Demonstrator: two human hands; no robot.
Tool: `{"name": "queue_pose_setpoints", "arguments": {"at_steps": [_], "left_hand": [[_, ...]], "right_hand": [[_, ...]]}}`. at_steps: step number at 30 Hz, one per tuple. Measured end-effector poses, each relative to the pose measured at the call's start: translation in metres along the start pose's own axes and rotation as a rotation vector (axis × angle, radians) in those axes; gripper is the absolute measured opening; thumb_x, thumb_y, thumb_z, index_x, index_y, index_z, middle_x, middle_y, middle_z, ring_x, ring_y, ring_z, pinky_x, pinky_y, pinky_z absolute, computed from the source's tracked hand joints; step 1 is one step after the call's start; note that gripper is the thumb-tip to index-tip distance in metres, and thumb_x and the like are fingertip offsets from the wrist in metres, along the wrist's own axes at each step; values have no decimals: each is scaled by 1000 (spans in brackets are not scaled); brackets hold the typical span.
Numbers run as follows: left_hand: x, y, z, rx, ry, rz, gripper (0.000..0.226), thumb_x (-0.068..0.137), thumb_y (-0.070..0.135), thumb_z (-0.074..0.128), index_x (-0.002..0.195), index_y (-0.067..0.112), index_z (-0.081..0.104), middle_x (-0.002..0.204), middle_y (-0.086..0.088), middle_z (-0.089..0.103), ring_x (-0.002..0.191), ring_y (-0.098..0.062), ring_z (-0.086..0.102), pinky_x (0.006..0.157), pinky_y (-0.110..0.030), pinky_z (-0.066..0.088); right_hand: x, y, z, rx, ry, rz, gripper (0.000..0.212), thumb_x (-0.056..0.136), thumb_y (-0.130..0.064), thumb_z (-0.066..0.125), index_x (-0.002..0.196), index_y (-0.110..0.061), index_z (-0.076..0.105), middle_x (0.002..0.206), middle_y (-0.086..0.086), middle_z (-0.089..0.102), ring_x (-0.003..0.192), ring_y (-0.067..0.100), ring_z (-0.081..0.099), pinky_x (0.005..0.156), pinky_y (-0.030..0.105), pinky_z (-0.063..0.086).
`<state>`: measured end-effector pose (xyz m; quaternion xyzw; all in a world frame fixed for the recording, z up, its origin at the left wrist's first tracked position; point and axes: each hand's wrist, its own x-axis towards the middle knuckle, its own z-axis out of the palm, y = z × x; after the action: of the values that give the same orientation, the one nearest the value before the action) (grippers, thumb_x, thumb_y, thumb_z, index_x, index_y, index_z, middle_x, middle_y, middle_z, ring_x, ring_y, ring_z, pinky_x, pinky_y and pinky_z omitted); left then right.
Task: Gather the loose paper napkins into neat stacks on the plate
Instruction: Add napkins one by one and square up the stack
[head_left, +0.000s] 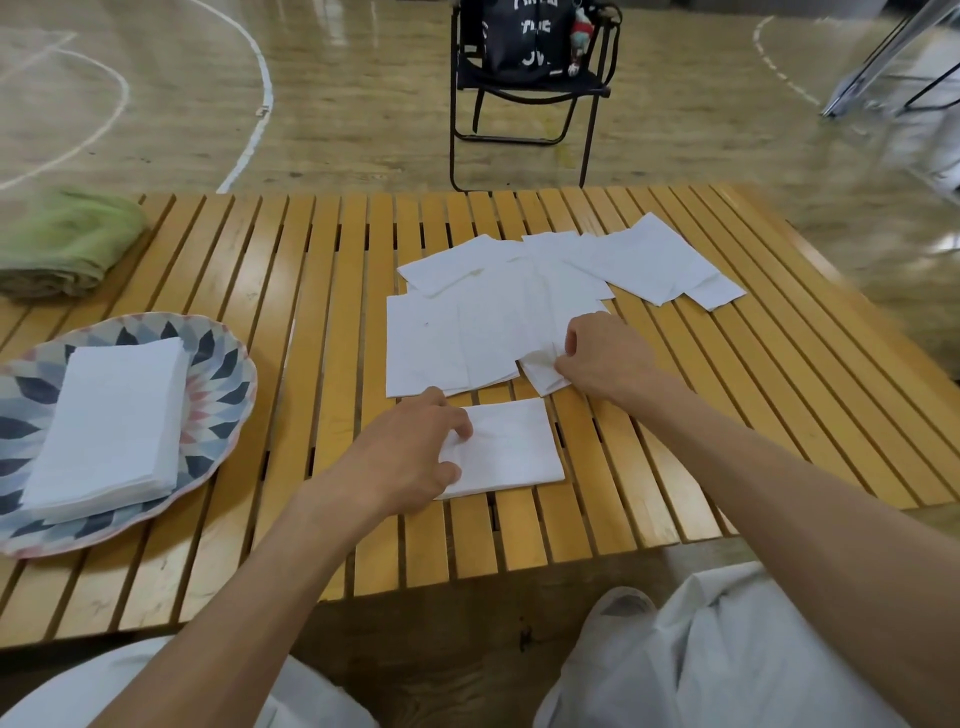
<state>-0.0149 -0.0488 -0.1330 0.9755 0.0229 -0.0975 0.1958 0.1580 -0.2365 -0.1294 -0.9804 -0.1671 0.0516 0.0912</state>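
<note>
My left hand pinches a folded napkin right of the plate. My right hand pinches another napkin beyond it

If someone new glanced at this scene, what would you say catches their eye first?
Probably the loose napkins fanned across the middle of the slatted table, where the right hand pinches one at their near edge and the left hand holds a small pile closer in. Next, the patterned plate at left, already carrying a neat stack.
</note>
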Motion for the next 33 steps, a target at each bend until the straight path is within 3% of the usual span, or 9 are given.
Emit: {"name": "queue_pose_setpoints", "arguments": {"at_steps": [9,15,18,21,25,28,30,33], "left_hand": [[-3,2,-3,-4,-7,-2,43,87,35,71,127,33,57,127,9,47,105,-11,51,89,-24,46],[-4,1,-5,-48,46,8,37,90,40,68,124,31,60,122,9,53,98,-8,53,87,-25,48],[-2,-1,-9,-171,147,14,32,91,44,65,120,31,60,114,10,57,93,-5,56,77,-19,45],[-1,2,-15,-373,285,13,48,87,57,62,128,34,54,114,14,55,97,2,55,69,-11,38],[-6,11,-35,-825,363,-95,82,72,85,49,138,36,46,124,20,53,103,14,53,71,-10,43],[-9,9,-45,-1141,214,-39,59,75,86,45,106,43,70,116,16,69,102,-4,66,87,-27,48],[-13,8,-47,-1270,156,-20,39,82,68,60,100,37,74,108,10,74,99,-11,70,79,-26,56],[-14,5,-44,-1377,236,-40,14,83,35,74,95,28,76,104,5,75,95,-14,72,70,-21,57]], "right_hand": [[0,2,6,9,83,-12,12,89,-25,59,90,-13,62,87,3,63,75,20,60,59,31,48],[-15,10,-26,272,207,34,12,88,-25,59,82,-15,59,76,-1,63,64,14,58,56,31,49],[-33,10,-52,552,216,-1,20,89,-25,57,78,-9,57,67,-5,57,54,4,49,53,22,44],[-58,0,-76,941,20,-113,21,92,-20,50,76,-6,49,77,9,56,73,12,58,74,31,56],[-84,-11,-88,1396,-391,-248,9,83,-15,43,75,-12,43,77,5,43,68,14,48,60,23,49],[-89,-14,-84,1538,-578,-267,12,84,-15,42,72,-12,46,72,3,45,66,16,44,58,24,47],[-88,-13,-77,1590,-611,-228,16,85,-15,42,71,-12,48,69,0,48,66,16,45,59,25,46],[-82,-10,-61,1610,-547,-127,19,95,-20,49,81,-13,61,77,1,58,74,18,52,65,29,52]]}}
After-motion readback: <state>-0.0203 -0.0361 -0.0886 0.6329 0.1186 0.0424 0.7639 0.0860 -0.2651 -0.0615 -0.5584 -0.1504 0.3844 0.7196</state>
